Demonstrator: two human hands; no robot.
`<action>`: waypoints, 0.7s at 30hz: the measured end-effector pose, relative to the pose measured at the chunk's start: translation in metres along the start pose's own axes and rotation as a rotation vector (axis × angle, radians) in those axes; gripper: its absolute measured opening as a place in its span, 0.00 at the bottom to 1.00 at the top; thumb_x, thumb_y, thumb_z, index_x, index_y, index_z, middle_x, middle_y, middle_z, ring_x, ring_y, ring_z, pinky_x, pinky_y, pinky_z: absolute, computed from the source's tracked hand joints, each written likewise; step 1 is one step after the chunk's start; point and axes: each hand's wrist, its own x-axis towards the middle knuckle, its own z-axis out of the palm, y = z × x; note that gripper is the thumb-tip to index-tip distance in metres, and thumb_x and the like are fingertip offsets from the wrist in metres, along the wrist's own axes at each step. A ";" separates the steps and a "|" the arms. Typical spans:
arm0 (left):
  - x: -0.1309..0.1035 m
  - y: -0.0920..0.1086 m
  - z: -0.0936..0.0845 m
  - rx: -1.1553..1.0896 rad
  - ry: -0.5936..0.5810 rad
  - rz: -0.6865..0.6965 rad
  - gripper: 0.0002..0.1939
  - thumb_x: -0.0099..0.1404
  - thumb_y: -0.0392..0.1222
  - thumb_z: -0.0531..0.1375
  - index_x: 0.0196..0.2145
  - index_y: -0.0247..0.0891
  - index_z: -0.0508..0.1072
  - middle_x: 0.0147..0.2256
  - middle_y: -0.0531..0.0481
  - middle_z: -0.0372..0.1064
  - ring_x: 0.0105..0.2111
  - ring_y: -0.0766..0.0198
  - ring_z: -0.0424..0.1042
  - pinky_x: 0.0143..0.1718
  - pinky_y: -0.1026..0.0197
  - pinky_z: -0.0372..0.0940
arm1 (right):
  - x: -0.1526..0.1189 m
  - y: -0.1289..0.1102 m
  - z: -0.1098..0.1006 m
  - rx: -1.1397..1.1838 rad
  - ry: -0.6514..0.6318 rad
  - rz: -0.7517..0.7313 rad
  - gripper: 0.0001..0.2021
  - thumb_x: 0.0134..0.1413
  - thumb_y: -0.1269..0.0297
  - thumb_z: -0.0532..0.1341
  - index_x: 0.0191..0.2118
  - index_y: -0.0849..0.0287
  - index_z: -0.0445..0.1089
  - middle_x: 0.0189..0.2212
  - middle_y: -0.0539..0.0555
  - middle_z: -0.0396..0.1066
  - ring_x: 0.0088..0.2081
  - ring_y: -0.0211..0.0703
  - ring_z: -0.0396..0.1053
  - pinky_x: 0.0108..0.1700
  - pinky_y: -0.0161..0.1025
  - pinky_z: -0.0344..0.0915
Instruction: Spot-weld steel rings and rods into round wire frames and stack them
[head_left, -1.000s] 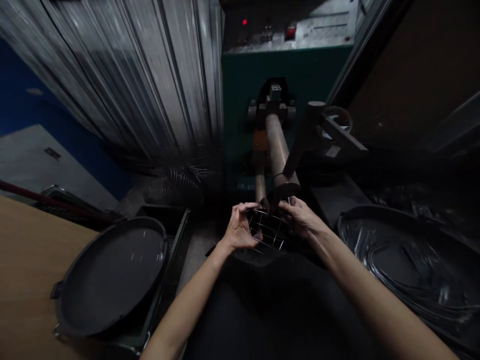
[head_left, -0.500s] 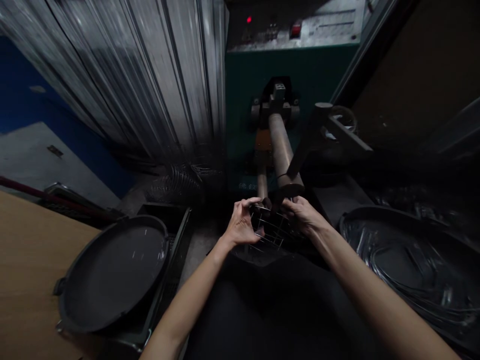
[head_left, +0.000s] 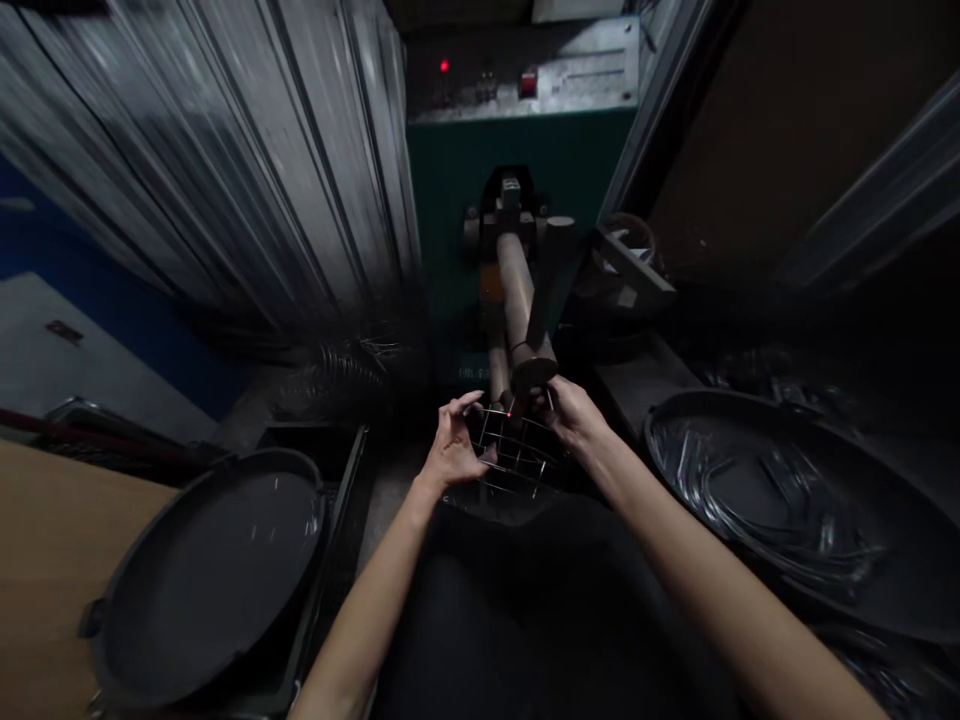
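Note:
My left hand (head_left: 454, 445) is curved around the left side of a small wire grid (head_left: 517, 460), thumb below and fingers above. Closed in a pinch, my right hand (head_left: 576, 412) holds a short thin wire (head_left: 549, 398) at the grid's upper right, below the end of the thick metal arm. The grid lies under the tips of a green spot welding machine (head_left: 442, 170). A tiny red glow (head_left: 509, 414) shows where a wire meets the tips. My right fingertips are partly in shadow.
A round black tray (head_left: 202, 570) stands on a crate at the left. Another black tray (head_left: 885, 500), holding bent wires (head_left: 712, 490), is at the right. A slanted metal bar (head_left: 637, 265) juts out near the machine's upper arm. Corrugated metal sheet (head_left: 300, 150) rises behind on the left.
A small red glow has appeared at the machine's tips. The whole view has shifted, so machine and hands sit further left. Both hands stay at the grid.

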 end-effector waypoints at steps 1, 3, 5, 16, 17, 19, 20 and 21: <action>-0.002 0.000 -0.001 -0.006 -0.005 -0.014 0.43 0.46 0.34 0.63 0.57 0.39 0.48 0.43 0.45 0.60 0.42 0.59 0.65 0.48 0.51 0.61 | -0.001 -0.001 0.000 -0.016 -0.025 0.032 0.09 0.45 0.69 0.65 0.23 0.61 0.62 0.16 0.46 0.60 0.16 0.27 0.55 0.17 0.24 0.53; -0.006 -0.001 -0.002 -0.022 -0.010 -0.032 0.43 0.46 0.34 0.62 0.57 0.39 0.47 0.43 0.46 0.59 0.42 0.59 0.64 0.48 0.50 0.61 | -0.002 -0.002 0.000 -0.062 -0.089 0.067 0.10 0.41 0.71 0.66 0.23 0.62 0.62 0.14 0.45 0.59 0.15 0.26 0.53 0.15 0.24 0.49; -0.008 -0.001 -0.003 -0.041 -0.010 -0.048 0.44 0.46 0.33 0.62 0.57 0.40 0.46 0.42 0.46 0.58 0.42 0.59 0.64 0.49 0.50 0.61 | -0.004 -0.003 0.000 -0.087 -0.145 0.065 0.13 0.36 0.71 0.68 0.22 0.61 0.60 0.13 0.43 0.56 0.14 0.25 0.50 0.14 0.23 0.44; -0.009 -0.007 -0.007 -0.102 0.055 -0.074 0.45 0.45 0.34 0.61 0.58 0.42 0.42 0.39 0.50 0.54 0.38 0.62 0.61 0.47 0.51 0.60 | -0.011 -0.002 0.009 -0.124 -0.279 0.001 0.21 0.23 0.66 0.70 0.26 0.58 0.59 0.12 0.39 0.52 0.14 0.25 0.49 0.15 0.25 0.44; -0.008 -0.008 -0.007 -0.111 0.059 -0.073 0.46 0.45 0.33 0.61 0.58 0.43 0.42 0.39 0.51 0.54 0.38 0.63 0.61 0.47 0.52 0.60 | -0.010 -0.001 0.010 -0.124 -0.286 0.006 0.21 0.23 0.66 0.70 0.27 0.59 0.59 0.11 0.39 0.52 0.14 0.24 0.49 0.15 0.25 0.44; -0.006 -0.010 -0.007 -0.127 0.062 -0.074 0.46 0.45 0.33 0.61 0.58 0.43 0.41 0.37 0.52 0.55 0.37 0.63 0.61 0.46 0.53 0.60 | -0.008 -0.001 0.010 -0.117 -0.296 0.009 0.21 0.22 0.66 0.70 0.26 0.59 0.59 0.11 0.39 0.52 0.14 0.24 0.48 0.15 0.25 0.44; -0.006 -0.011 -0.007 -0.133 0.063 -0.074 0.46 0.45 0.33 0.61 0.58 0.43 0.41 0.37 0.52 0.55 0.37 0.63 0.61 0.46 0.53 0.60 | -0.007 0.000 0.011 -0.115 -0.297 0.006 0.21 0.22 0.66 0.70 0.26 0.59 0.59 0.11 0.39 0.51 0.14 0.24 0.47 0.15 0.25 0.44; -0.005 -0.011 -0.007 -0.139 0.066 -0.072 0.46 0.45 0.33 0.61 0.58 0.42 0.41 0.37 0.52 0.55 0.37 0.63 0.61 0.46 0.53 0.60 | -0.006 0.000 0.011 -0.115 -0.296 0.002 0.21 0.23 0.66 0.70 0.25 0.59 0.59 0.11 0.39 0.51 0.14 0.24 0.47 0.16 0.25 0.44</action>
